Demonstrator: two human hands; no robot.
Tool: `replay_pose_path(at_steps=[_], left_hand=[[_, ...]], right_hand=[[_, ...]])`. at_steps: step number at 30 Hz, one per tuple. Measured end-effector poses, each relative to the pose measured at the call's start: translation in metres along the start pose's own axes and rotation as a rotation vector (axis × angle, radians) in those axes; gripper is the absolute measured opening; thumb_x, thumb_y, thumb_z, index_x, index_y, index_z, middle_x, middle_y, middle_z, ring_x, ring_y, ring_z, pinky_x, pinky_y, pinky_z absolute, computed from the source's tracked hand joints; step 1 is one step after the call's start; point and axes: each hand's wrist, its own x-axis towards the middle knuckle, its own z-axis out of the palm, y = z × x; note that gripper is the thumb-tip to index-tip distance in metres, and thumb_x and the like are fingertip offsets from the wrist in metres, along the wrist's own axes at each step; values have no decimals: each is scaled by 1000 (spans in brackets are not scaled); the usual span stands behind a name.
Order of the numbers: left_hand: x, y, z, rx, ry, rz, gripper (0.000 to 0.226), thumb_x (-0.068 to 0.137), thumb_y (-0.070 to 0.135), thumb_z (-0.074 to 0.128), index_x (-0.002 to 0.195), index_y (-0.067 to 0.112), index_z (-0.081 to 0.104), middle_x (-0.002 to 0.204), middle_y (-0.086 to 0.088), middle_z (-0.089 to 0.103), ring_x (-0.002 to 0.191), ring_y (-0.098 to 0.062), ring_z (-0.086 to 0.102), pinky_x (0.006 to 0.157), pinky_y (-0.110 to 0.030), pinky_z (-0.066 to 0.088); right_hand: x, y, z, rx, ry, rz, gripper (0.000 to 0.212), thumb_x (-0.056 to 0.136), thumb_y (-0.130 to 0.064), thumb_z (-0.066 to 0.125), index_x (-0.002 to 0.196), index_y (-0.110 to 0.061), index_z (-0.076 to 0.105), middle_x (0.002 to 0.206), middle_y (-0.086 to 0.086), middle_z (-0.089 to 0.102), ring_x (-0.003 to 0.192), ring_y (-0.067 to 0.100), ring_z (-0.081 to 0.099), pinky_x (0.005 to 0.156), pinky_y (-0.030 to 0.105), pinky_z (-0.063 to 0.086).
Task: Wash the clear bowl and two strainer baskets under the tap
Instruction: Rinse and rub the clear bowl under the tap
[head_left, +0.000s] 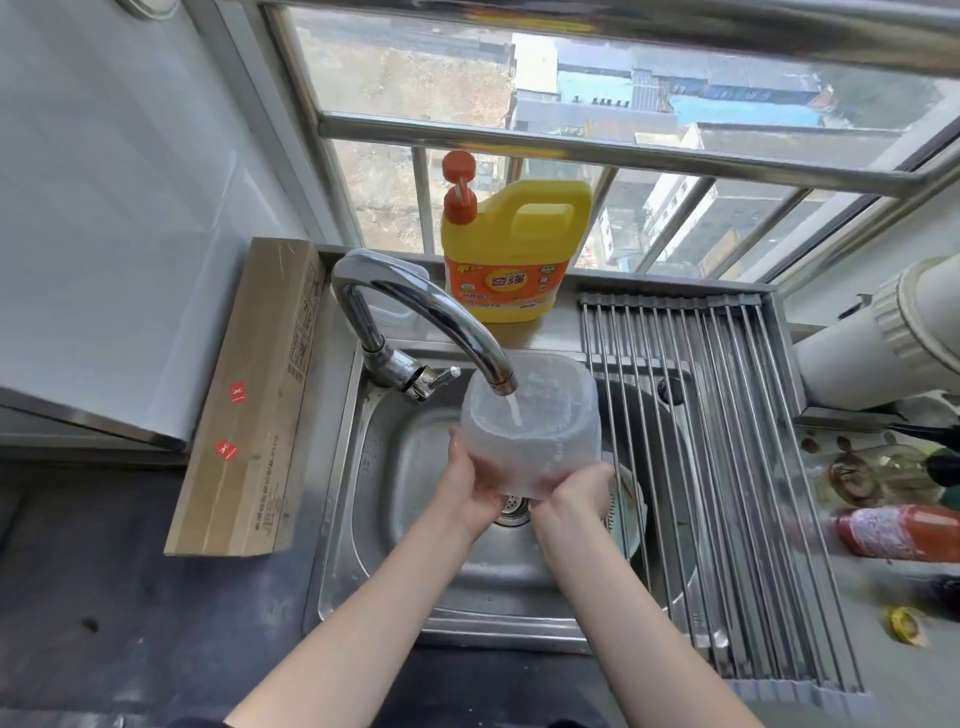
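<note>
Clear bowl (535, 415) sits in both your hands over the steel sink (343, 519), tilted so its open mouth faces up and away from you, right under the tap (415, 312). A thin stream of water runs from the spout into it.

Your left hand (470, 486) cups the bowl's lower left side — fingers curled round the wall, thumb up along the near edge. Your right hand (571, 501) grips the lower right corner from beneath, fingers wrapped under the base; how far they reach round the far side you cannot tell, since the frosted plastic hides them. Both hands are closed on the bowl, neither spread wide.

Your 2 bare forearms come up from the bottom edge of the view and converge toward the bowl, wrists just above the drain (511, 512).

A roll-up drying rack (727, 467) covers the right part of the sink. Under its left edge, just beside your right hand, a pale rounded item (628, 512) shows — too hidden to say what it is. A yellow detergent jug (514, 249) with an orange pump stands on the ledge behind the tap, and a long cardboard box (249, 400) lies on the counter to the left.
</note>
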Motion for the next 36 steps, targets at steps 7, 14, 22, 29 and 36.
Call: replay_pose_path(at_steps=[7, 14, 22, 29, 36], left_hand=[[8, -6, -8, -64, 229, -68, 34, 97, -1, 31, 70, 9, 50, 31, 0, 53, 34, -12, 54, 28, -8, 35], [-10, -10, -36, -46, 97, -123, 27, 95, 17, 36, 78, 16, 57, 42, 0, 59, 32, -11, 55, 35, -11, 41], [-29, 25, -71, -16, -285, -150, 66, 47, 38, 90, 105, 11, 72, 105, -16, 69, 94, -33, 67, 78, -47, 56], [-61, 54, -51, 680, -442, 189, 94, 45, 54, 88, 119, 10, 53, 112, -8, 66, 95, -17, 65, 76, -34, 55], [-95, 43, -18, 1006, -364, 73, 46, 90, 58, 45, 113, 21, 60, 98, -3, 73, 85, -17, 70, 70, -34, 58]], right_hand=[[-21, -8, 11, -369, -157, -292, 43, 96, -30, 37, 70, -5, 61, 74, 9, 66, 68, 24, 62, 59, 31, 51], [-23, -7, -6, -719, -590, -362, 33, 96, -37, 46, 90, -13, 69, 95, 6, 72, 89, 22, 67, 73, 39, 54], [0, -31, -63, -1030, -956, -59, 53, 90, -52, 40, 122, -15, 59, 113, 8, 69, 104, 27, 65, 86, 42, 53], [13, -40, -86, -797, -847, -10, 67, 78, -75, 42, 127, -30, 55, 127, 3, 58, 118, 28, 55, 89, 53, 51], [22, -57, -94, -558, -785, 14, 59, 88, -61, 48, 119, -12, 59, 111, 17, 61, 99, 36, 58, 87, 58, 46]])
